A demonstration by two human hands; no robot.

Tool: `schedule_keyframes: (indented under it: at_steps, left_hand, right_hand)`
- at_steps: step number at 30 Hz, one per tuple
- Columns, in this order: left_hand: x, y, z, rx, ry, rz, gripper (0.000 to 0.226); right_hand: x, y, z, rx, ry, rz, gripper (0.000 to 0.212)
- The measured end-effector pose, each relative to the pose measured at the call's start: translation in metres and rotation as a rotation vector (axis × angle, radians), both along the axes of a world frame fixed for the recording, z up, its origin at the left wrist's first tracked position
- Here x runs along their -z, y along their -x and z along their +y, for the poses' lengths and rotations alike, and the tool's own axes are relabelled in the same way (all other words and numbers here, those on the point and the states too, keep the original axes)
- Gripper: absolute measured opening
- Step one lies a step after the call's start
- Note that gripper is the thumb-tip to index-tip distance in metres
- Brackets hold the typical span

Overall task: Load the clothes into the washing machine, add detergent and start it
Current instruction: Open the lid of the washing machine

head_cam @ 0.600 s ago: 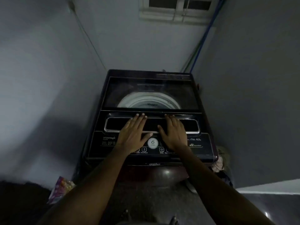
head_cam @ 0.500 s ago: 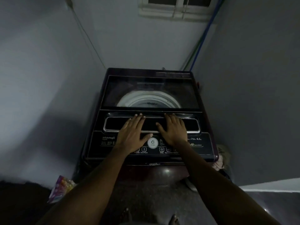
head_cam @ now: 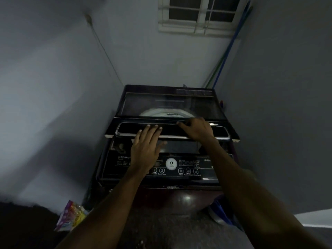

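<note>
A dark top-loading washing machine (head_cam: 170,178) stands in a narrow corner. Its folding glass lid (head_cam: 222,132) is lifted a little at the front edge, leaving a gap above the control panel (head_cam: 188,168). My left hand (head_cam: 145,148) holds that front edge, fingers straight on top and thumb beneath it. My right hand (head_cam: 197,130) grips the lid further right, its fingers curled over the fold line. The white drum rim (head_cam: 167,114) shows through the rear glass. No clothes can be made out in the dim light.
Grey walls close in on both sides of the machine. A colourful packet (head_cam: 71,216) lies on the floor at the left. A blue object (head_cam: 221,209) sits low on the right. Blue and green pipes (head_cam: 228,49) run down the right corner below a window (head_cam: 197,13).
The lid lay flat under both palms before; now its front edge has come up off the control panel. My right hand has shifted up and right onto the fold.
</note>
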State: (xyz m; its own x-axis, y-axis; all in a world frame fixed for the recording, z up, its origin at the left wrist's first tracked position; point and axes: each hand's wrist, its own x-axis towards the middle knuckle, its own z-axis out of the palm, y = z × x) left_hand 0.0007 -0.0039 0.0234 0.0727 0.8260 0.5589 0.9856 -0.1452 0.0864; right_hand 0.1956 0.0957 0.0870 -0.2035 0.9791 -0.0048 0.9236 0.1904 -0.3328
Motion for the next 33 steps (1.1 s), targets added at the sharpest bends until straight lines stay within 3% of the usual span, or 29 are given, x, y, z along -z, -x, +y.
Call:
schedule_keyframes:
  at_steps: [4,8,11,15,19,22,26,30,33]
  left_hand:
    - [-0.027,0.000,0.021,-0.020,-0.112,0.008,0.047]
    - [-0.023,0.005,0.025,0.020,-0.146,-0.008,0.046]
    - [-0.019,0.007,0.029,0.024,-0.145,-0.034,0.047]
    - [-0.027,0.008,0.036,0.035,-0.195,-0.046,0.052]
    - [-0.048,0.009,0.049,0.046,-0.266,-0.108,0.046]
    - [-0.054,0.007,0.052,0.037,-0.320,-0.141,0.047]
    - [-0.069,0.024,0.084,0.068,-0.277,0.020,0.068]
    - [-0.100,0.037,0.144,0.046,-0.307,0.091,0.078]
    - [-0.108,0.040,0.182,-0.036,-0.378,0.165,0.081]
  right_hand:
    - [-0.036,-0.006,0.005,0.016,0.038,0.158,0.036]
    - [-0.035,-0.003,-0.040,-0.004,-0.358,0.360,0.020]
    - [0.006,0.005,-0.092,-0.050,-0.583,0.367,0.031]
    - [0.043,0.016,-0.087,-0.010,-0.566,0.119,0.062]
    - [0.027,0.031,-0.052,0.077,-0.537,0.105,0.091]
    - [0.006,0.038,-0.025,0.129,-0.642,0.130,0.087]
    - [-0.033,0.045,0.016,0.173,-0.758,0.140,0.087]
    - [-0.063,0.051,0.063,0.151,-0.906,0.239,0.065]
    - [-0.075,0.056,0.099,0.160,-0.966,0.213,0.058]
